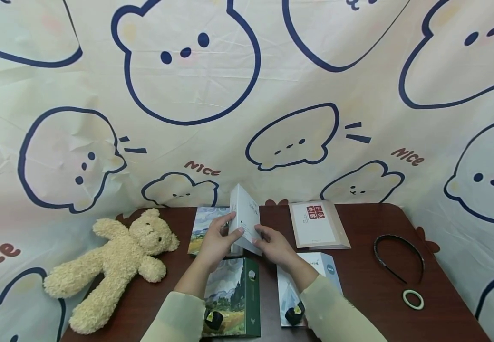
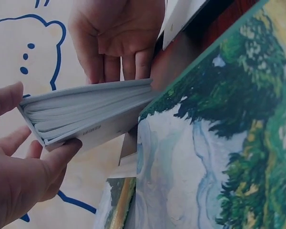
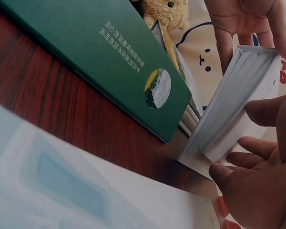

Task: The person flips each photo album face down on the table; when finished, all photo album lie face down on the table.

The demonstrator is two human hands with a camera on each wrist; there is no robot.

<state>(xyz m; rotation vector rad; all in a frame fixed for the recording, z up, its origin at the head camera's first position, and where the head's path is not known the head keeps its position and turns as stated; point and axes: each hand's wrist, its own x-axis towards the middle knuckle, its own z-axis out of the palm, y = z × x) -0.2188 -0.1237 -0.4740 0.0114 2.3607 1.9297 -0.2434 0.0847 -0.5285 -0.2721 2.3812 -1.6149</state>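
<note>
Both hands hold a thick white book [image 1: 247, 221] raised over the back middle of the table, standing on a tilt. My left hand [image 1: 217, 240] grips its left side, the thumb [image 2: 66, 151] pressed on the cover and the fingers behind. With thumb and fingers, my right hand [image 1: 277, 246] pinches the opposite side. Layered page edges [image 3: 243, 81] show at one end of the book. Below the hands lies a book with a landscape painting and green spine [image 1: 252, 294]. Another painted book [image 1: 207, 228] lies behind the left hand. A pale blue and white book [image 1: 319, 263] sits under the right forearm.
A cream teddy bear [image 1: 118, 256] lies at the left. At the back right rests a white folder-like book with red characters [image 1: 315, 225]. Farther right are a black headband [image 1: 418, 251] and a pale green ring [image 1: 421, 300]. Small black objects [image 1: 214, 319] sit on the two front books.
</note>
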